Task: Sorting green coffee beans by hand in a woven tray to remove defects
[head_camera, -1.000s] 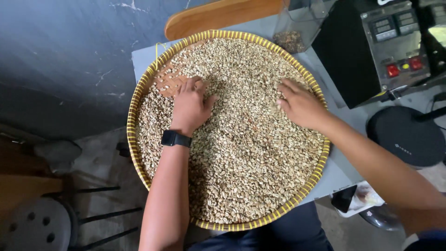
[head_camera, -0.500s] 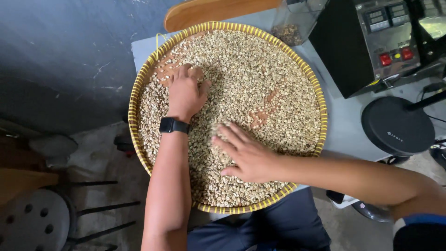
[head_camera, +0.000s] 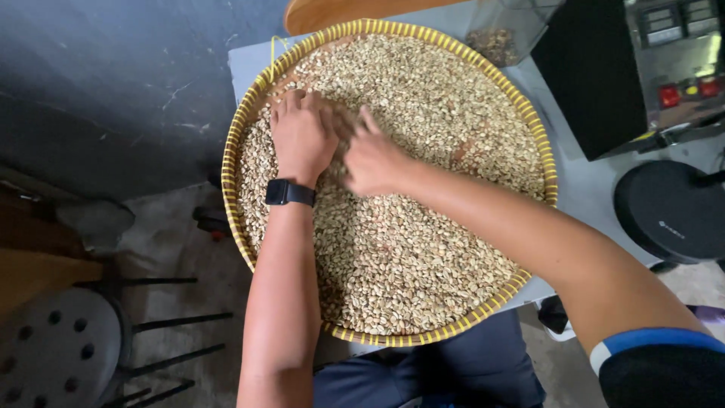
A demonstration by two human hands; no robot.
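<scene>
Grey concrete floor and a dark wall lay behind a pale grey surface (head_camera: 581, 189) that carried a wide, round tray of woven yellow cane (head_camera: 253, 113), filled nearly edge to edge with pale, unroasted coffee beans (head_camera: 400, 249).

Both hands met in the upper left part of that tray. The left hand (head_camera: 302, 136), with a black smartwatch (head_camera: 288, 192) at the wrist, lay palm down on the beans with its fingers spread loosely, gripping nothing that could be made out. The right hand (head_camera: 374, 159) had come across the tray and pressed against it, fingers bent into the beans; motion blur hid whether it pinched any bean. So the hands were together, touching or nearly so, and neither was clearly closed on anything.

Judged from the layer alone, the sorting looked far from finished: the beans lay in one even bed with no separate heap of picked-out pieces in the tray, and only a few reddish bare spots showed through to the right of centre.

Further out, a clear plastic bin holding a few darker beans (head_camera: 502, 34) stood beyond the tray's far rim, beside a black machine with red buttons (head_camera: 642, 68). A round black disc (head_camera: 668, 211) sat to the right, and a perforated metal stool (head_camera: 57, 347) stood on the floor at lower left.
</scene>
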